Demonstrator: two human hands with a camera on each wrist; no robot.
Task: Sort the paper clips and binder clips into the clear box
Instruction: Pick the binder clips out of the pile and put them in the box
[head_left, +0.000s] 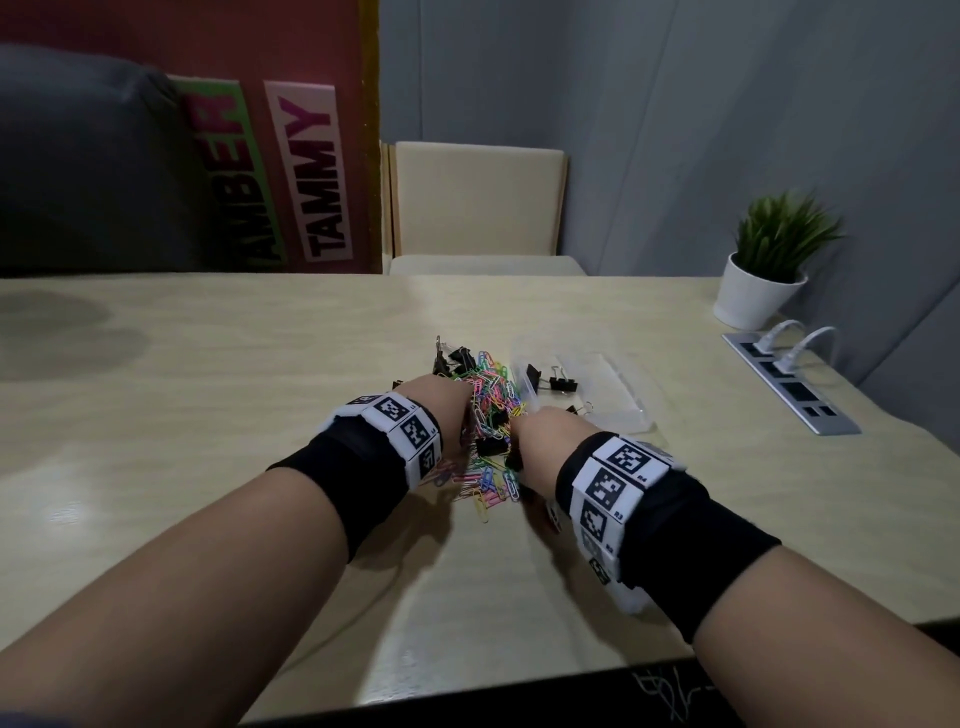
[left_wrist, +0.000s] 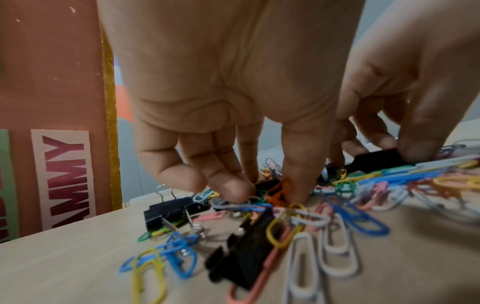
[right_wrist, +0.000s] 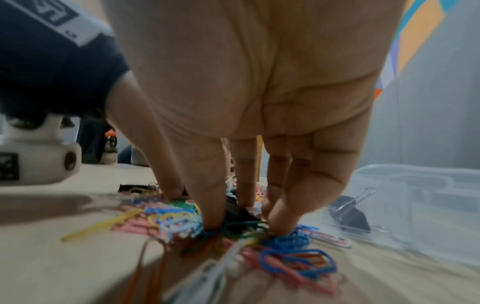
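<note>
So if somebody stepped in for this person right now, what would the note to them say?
Left hand: fingertips down in the mixed pile, pinching around a black binder clip.
Right hand: pinching another black binder clip in the same pile.
Clear box sits just right of the pile; a few binder clips are already inside.
Left: nearly all the coloured paper clips and several binder clips are still on the table.

Multicoloured paper clips (head_left: 488, 395), black binder clips (head_left: 563, 383)
</note>
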